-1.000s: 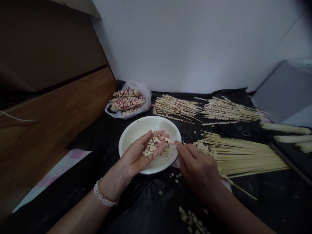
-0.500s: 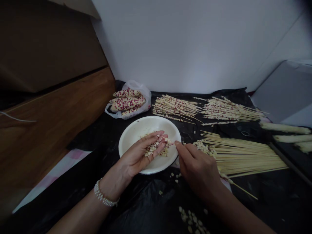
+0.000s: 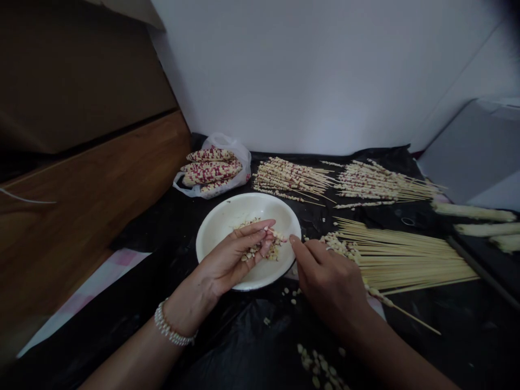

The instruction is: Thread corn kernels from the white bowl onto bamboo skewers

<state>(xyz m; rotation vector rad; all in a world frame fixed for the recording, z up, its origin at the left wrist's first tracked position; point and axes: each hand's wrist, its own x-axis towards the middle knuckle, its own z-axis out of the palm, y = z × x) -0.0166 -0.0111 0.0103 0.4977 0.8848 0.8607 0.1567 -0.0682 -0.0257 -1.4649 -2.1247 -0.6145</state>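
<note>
- Two bare hands (image 3: 280, 265) work just apart over the bowl, joined only by a thin skewer that runs between them.
- The left hand (image 3: 231, 254), with a white beaded bracelet (image 3: 173, 330) at its wrist, curls around a small heap of pale corn kernels (image 3: 252, 250) and sits inside the rim of the bowl.
- The right hand (image 3: 329, 273) pinches a slim bamboo skewer (image 3: 406, 314), which passes under its fingers; the tip reaches the left fingertips (image 3: 266, 230), with a few kernels on it, and the blunt end sticks out to the lower right.
- A round white enamel bowl (image 3: 244, 208) lies under the left hand and holds more loose kernels (image 3: 273, 252).
- A wide bundle of bare bamboo skewers (image 3: 406, 260) lies to the right of the bowl, with a clump of kernels (image 3: 339, 245) at its near end.
- Two bundles of kernel-threaded skewers (image 3: 345, 181) lie beyond the bowl, side by side.
- Several maroon-and-cream speckled corn cobs (image 3: 211, 170) rest on a crumpled clear plastic bag (image 3: 235, 146).
- Three pale stripped cobs (image 3: 473, 213) lie at the far right.
- A glossy black plastic sheet (image 3: 231, 341) covers the surface, with scattered kernels (image 3: 320, 365) near the lower edge of the view.
</note>
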